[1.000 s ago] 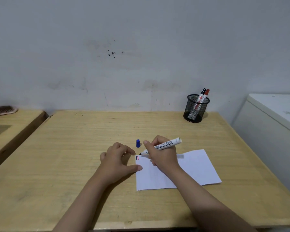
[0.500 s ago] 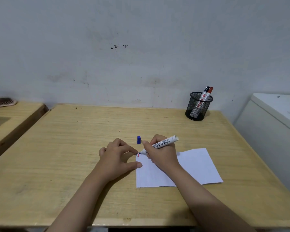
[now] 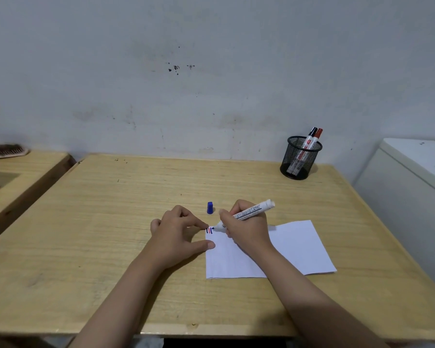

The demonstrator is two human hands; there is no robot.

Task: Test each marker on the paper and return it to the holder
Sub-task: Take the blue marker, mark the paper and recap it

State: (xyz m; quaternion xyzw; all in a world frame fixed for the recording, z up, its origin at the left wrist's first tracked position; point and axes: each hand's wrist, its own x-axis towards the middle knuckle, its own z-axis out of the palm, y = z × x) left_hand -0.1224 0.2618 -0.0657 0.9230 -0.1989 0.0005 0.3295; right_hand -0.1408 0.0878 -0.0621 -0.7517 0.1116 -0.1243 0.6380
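My right hand [image 3: 246, 228] grips an uncapped white marker [image 3: 251, 211], its blue tip touching the top-left corner of the white paper [image 3: 294, 247], where short black, red and blue strokes [image 3: 209, 230] sit. My left hand [image 3: 178, 234] rests with fingers spread, thumb and forefinger pressing the paper's left edge. The marker's blue cap [image 3: 210, 207] stands upright on the table just beyond the paper. A black mesh holder [image 3: 299, 159] at the back right contains two capped markers, one black [image 3: 311, 135] and one red [image 3: 317, 136].
The wooden table [image 3: 111, 222] stands against a stained wall. A second wooden surface [image 3: 23, 169] lies to the left with a brush [image 3: 5, 150] on it. A white cabinet [image 3: 412, 187] flanks the table's right edge.
The marker tip has drawn a short blue stroke at the paper's corner below the black and red ones. Both hands stay in about the same place; the camera has tilted slightly.
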